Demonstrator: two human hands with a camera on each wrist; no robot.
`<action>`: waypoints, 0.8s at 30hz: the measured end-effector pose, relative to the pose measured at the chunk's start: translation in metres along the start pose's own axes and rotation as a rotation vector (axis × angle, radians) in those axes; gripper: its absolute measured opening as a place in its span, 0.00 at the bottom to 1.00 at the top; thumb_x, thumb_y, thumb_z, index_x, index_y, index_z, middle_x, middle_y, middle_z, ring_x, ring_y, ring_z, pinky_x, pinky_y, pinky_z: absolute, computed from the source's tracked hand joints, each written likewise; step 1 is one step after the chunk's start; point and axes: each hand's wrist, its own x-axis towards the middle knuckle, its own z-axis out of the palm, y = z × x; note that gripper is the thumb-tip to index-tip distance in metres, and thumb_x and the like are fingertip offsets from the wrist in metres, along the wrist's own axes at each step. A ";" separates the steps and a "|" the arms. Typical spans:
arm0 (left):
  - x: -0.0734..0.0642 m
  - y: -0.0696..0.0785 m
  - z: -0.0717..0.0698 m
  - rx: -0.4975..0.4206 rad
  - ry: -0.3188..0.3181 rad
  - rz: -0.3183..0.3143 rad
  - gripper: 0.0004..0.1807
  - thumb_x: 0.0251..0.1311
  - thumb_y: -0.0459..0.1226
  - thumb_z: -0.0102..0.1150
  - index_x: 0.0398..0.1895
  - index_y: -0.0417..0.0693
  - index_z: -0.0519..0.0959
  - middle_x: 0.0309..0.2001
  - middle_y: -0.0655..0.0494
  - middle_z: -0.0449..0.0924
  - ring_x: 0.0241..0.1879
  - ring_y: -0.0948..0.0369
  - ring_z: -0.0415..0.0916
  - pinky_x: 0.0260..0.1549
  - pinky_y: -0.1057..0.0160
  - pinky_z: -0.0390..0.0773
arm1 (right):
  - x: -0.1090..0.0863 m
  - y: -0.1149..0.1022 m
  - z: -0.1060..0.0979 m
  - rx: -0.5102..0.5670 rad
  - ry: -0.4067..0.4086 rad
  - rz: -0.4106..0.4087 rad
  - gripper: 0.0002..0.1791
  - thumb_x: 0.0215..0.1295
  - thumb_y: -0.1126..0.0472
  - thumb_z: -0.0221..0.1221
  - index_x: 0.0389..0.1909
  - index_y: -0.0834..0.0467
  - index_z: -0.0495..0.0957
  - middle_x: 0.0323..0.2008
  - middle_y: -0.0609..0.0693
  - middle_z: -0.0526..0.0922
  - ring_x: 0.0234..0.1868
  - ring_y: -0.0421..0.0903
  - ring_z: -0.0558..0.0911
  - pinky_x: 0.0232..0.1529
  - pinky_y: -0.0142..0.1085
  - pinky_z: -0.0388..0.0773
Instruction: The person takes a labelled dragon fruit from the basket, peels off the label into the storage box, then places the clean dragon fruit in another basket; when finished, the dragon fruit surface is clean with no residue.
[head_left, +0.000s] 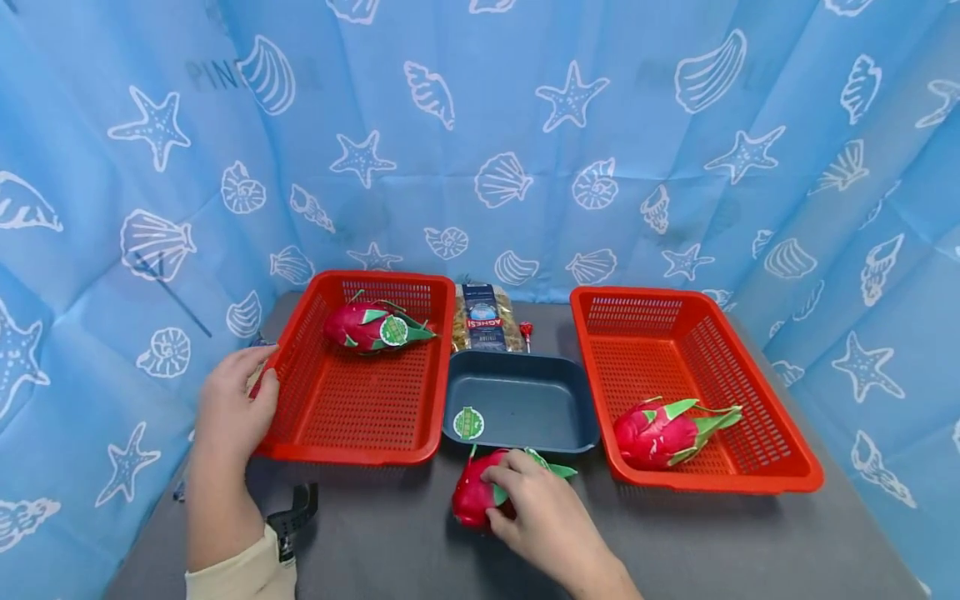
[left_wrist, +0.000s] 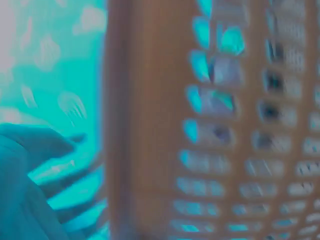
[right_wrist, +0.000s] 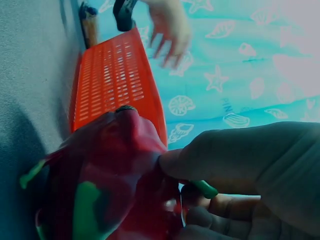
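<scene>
Glossy red, green-scaled dragon fruit [head_left: 472, 494]

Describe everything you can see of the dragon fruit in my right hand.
The dragon fruit is plump and reddish-pink, with a smooth, slightly shiny skin and green, leaf-like scales. In the head view it lies roughly sideways, its rounded end to the left and green tips to the right. It is just on the near side of the dark blue tray, outside it. The right hand grips it with thumb and fingers, hiding part of it. Whether it touches the table is unclear.
</scene>
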 end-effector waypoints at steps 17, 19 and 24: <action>-0.086 0.101 0.050 -0.539 -0.222 0.483 0.29 0.56 0.17 0.60 0.59 0.46 0.82 0.55 0.52 0.83 0.54 0.57 0.80 0.55 0.67 0.78 | -0.002 0.006 0.004 0.058 -0.006 -0.015 0.21 0.53 0.57 0.77 0.49 0.55 0.87 0.43 0.44 0.80 0.40 0.38 0.76 0.37 0.28 0.80; -0.099 0.107 0.063 -0.569 -0.310 0.451 0.28 0.59 0.19 0.61 0.62 0.48 0.81 0.57 0.52 0.81 0.55 0.57 0.79 0.55 0.64 0.79 | -0.002 0.007 0.005 0.060 0.008 -0.024 0.21 0.53 0.58 0.77 0.49 0.55 0.87 0.42 0.44 0.80 0.39 0.37 0.76 0.36 0.28 0.80; -0.121 0.112 0.092 -0.546 -0.496 0.367 0.26 0.64 0.26 0.64 0.64 0.55 0.78 0.61 0.54 0.77 0.59 0.59 0.76 0.51 0.56 0.82 | -0.002 0.008 0.007 0.076 0.045 -0.042 0.20 0.53 0.59 0.77 0.48 0.57 0.87 0.40 0.44 0.79 0.35 0.35 0.74 0.33 0.27 0.78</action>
